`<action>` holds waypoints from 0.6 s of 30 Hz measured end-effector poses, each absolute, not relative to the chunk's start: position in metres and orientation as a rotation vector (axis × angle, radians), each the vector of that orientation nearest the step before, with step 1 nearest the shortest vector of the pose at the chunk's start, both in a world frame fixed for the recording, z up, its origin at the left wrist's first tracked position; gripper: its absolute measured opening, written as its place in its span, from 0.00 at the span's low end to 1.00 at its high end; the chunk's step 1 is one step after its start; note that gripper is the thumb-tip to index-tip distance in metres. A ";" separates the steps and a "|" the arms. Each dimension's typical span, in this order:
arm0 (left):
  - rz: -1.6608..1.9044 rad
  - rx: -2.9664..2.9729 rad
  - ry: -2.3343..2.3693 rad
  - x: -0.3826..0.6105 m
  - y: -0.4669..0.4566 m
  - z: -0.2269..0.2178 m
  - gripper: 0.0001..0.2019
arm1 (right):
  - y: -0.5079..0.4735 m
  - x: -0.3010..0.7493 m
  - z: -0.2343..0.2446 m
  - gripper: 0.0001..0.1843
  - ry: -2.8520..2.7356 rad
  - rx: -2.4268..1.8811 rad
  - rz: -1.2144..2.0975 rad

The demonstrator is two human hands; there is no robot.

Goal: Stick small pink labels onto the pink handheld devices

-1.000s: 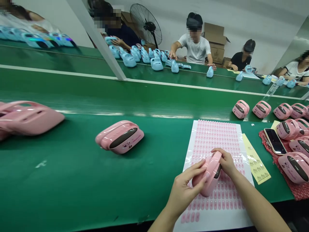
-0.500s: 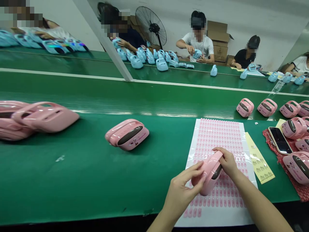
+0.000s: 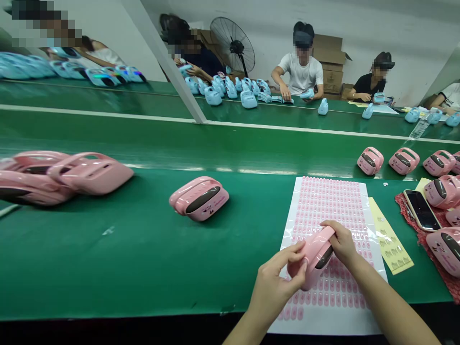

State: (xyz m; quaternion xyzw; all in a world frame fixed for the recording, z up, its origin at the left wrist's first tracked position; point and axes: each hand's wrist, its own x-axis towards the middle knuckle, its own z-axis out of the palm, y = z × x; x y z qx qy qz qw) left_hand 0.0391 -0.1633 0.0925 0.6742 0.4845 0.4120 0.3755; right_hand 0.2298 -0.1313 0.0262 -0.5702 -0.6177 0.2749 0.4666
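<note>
Over a white sheet of small pink oval stickers (image 3: 323, 323), I hold a glossy pink plastic case with a carry handle and a dark window (image 3: 315, 251). My right hand (image 3: 339, 243) is closed round the far end of its handle. At the near end, the thumb and fingers of my left hand (image 3: 275, 282) pinch the case by the handle's base. The case is tilted, its dark window facing right; its underside is hidden. Another pink case (image 3: 200, 199) lies to the left, showing a small printed picture beside its window.
A pile of pink cases (image 3: 91, 175) lies at far left. On the right are a yellow sticker sheet (image 3: 391, 242), a phone (image 3: 422, 210) on red cloth (image 3: 408, 211), and several pink cases (image 3: 404, 160). Across the green conveyor (image 3: 273, 151), several people handle blue cases (image 3: 248, 99).
My view has turned slightly left, so the bench things sit further right in the picture. Both hands keep nearly the same grip. A co-worker opposite has lowered a blue case.
</note>
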 end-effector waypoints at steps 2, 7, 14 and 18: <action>1.072 1.713 1.244 0.039 -0.163 0.093 0.04 | -0.131 0.230 0.026 0.17 -1.516 -1.394 0.676; 0.933 1.593 1.143 0.034 -0.153 0.093 0.06 | -0.129 0.232 0.026 0.15 -1.496 -1.424 0.729; 0.974 1.500 1.104 0.037 -0.149 0.080 0.08 | -0.129 0.232 0.031 0.14 -1.458 -1.459 0.792; 1.069 1.351 1.164 0.033 -0.135 0.067 0.14 | -0.119 0.231 0.050 0.09 -1.502 -1.499 0.776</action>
